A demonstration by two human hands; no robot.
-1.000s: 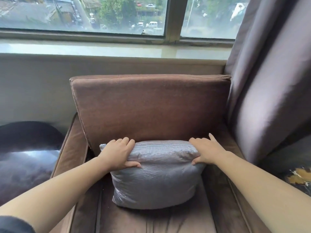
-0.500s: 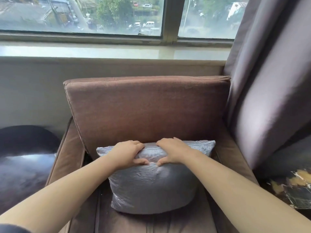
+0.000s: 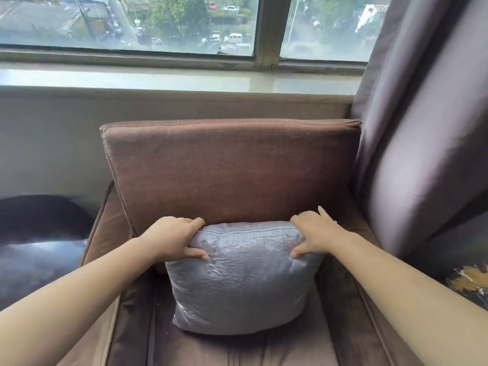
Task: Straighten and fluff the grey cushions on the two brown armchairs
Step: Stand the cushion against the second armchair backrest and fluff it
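- left grip point(image 3: 171, 240) pinching top left corner of cushion point(image 3: 243, 281), thumb in front
- right grip point(image 3: 314, 233) pinching top right corner
- cushion upright on armchair point(image 3: 227, 170) seat, against backrest

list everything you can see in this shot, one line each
grey cushion: one, silvery grey, upright on the seat against the backrest
armchair: one, brown, below the window
backrest: one, brown, behind the grey cushion
window: two panes, pale frame, top; trees and vehicles outside
window sill: one, pale and glossy, behind the armchair
curtain: one, grey-purple, right
dark rounded object: one, glossy black, left of the armchair; kind unclear
patterned surface: one, dark with yellow patches, lower right
left hand: one, grips the cushion's upper left corner
right hand: one, grips its upper right corner
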